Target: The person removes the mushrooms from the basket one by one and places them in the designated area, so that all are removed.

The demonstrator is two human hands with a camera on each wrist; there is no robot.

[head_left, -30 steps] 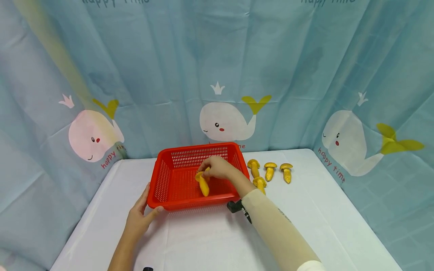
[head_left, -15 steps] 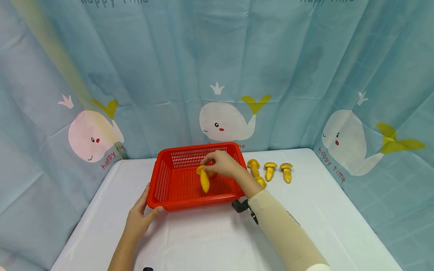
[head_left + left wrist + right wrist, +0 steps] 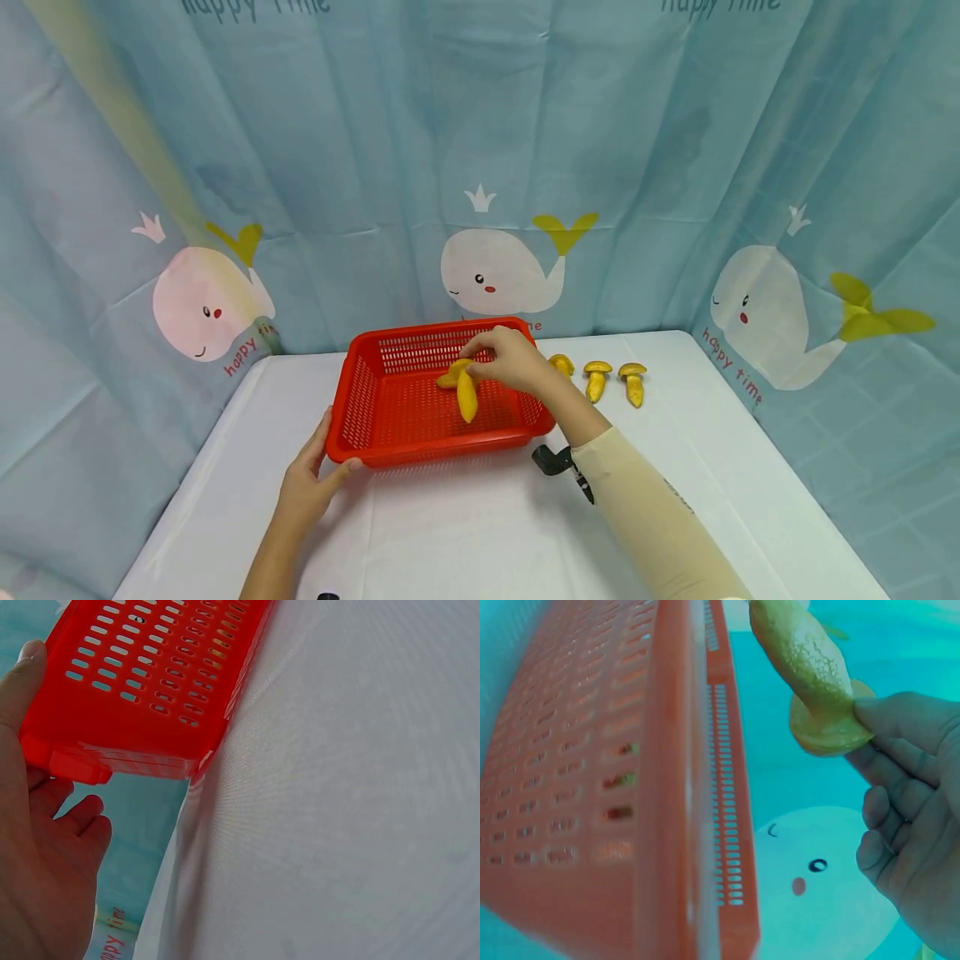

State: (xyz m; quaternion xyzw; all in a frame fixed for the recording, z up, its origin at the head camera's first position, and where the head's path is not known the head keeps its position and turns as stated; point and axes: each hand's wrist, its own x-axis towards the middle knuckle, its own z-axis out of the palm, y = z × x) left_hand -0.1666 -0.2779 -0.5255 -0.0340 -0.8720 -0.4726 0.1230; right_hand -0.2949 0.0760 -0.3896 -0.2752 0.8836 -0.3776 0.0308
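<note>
My right hand [image 3: 510, 360] is over the inside of the red plastic basket [image 3: 435, 454]. Thumb and fingertips pinch a yellow mushroom [image 3: 467, 400] at its cap, and its stem hangs downward. Behind it, a second yellow mushroom [image 3: 447, 380] shows in the basket, partly covered by the held one. In the right wrist view the pinched mushroom [image 3: 806, 660] appears beyond the basket's rim [image 3: 697, 825]. My left hand [image 3: 306, 479] grips the basket's near left corner, thumb at the front rim. The left wrist view has its fingers curled beneath the rim [image 3: 79, 766].
On the white table [image 3: 450, 533], right of the basket, lie a mushroom [image 3: 597, 382] and another mushroom [image 3: 633, 385]. One more mushroom [image 3: 561, 364] is partly hidden by my right forearm. A blue curtain [image 3: 360, 167] with printed whales surrounds the table.
My right hand has moved up and to the right with the pinched mushroom. The mushroom behind it shows more. My forearm now covers one table mushroom. The left hand and basket have stayed put.
</note>
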